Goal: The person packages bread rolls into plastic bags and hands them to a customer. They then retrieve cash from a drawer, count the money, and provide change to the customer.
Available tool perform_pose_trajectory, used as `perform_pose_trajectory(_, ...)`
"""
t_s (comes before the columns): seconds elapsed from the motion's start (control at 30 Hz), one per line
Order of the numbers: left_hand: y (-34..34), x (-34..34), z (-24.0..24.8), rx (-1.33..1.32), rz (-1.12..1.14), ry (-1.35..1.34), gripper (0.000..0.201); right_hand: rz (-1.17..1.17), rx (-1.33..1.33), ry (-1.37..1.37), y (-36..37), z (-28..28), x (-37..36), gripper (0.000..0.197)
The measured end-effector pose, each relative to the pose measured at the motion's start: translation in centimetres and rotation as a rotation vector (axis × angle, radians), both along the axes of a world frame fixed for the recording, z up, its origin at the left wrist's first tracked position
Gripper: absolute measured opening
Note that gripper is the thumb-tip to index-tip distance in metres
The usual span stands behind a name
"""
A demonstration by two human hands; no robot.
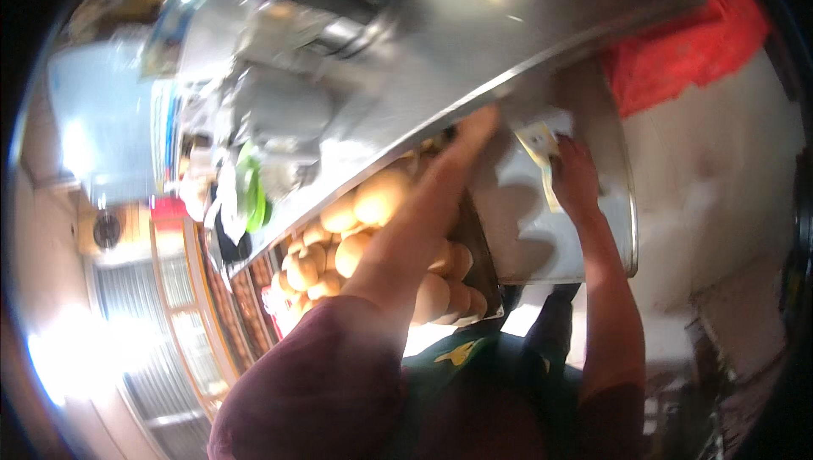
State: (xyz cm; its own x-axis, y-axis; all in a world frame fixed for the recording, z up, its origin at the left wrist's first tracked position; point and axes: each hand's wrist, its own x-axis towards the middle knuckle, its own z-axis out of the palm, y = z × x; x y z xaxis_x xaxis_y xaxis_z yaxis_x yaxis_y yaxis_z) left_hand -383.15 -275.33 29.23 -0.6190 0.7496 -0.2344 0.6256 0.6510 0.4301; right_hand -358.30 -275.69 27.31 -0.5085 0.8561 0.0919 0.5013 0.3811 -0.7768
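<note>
My right hand (576, 174) grips a flat, pale yellow-and-white piece (535, 140) that looks like paper or a thin packet; what it is exactly does not show. It is held low over a grey metal surface (614, 231). My left hand (480, 121) reaches forward beside the raised edge of the steel counter (474, 92). Motion smears its fingers, and whether it holds anything cannot be made out. Beneath my left forearm, round tan things like buns (381, 196) are piled in a dark-sided tray (483, 265).
A red plastic bag (660, 58) hangs over the counter's right end. On the left stand a grey container (288, 109), a bright green item (251, 193) and blurred clutter. Trays of small brown things (246, 316) lie at the lower left. A pale floor (703, 198) extends at the right.
</note>
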Motion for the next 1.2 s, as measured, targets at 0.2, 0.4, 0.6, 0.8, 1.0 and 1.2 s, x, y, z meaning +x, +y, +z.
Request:
perform_pose_trajectory(0.2, -11.4, 12.1, 10.4, 0.262, -0.266, -0.462, 0.065, 0.126, -0.290, 0.211, -6.7, 5.4, 5.7, 0.023)
perform_pose_trajectory(0.4, -20.5, 15.9, 10.4, 0.242, -0.094, -0.715, 0.085, 0.023, -0.406, 0.382, -12.0, 11.0, 7.6, 0.019)
perform_pose_trajectory(0.6, -29.5, 11.9, 19.2, 0.550, 0.001, -0.896, 0.058, 0.088, -0.545, 0.511, -19.4, 19.7, 0.8, 0.018)
perform_pose_trajectory(0.8, -45.2, 0.3, 24.4, 0.820, 0.254, -0.730, 0.042, 0.366, -0.598, 0.546, -32.2, 25.7, -11.4, 0.024)
perform_pose_trajectory(1.0, -61.8, -18.9, 27.4, 0.857, 0.613, 0.304, 0.030, 0.559, -0.853, 0.642, -44.9, 29.9, -21.4, 0.022)
perform_pose_trajectory(1.2, -64.4, -32.3, 30.4, 0.617, 0.625, 0.686, 0.049, 0.585, -0.968, 0.604, -49.3, 32.8, -24.7, 0.021)
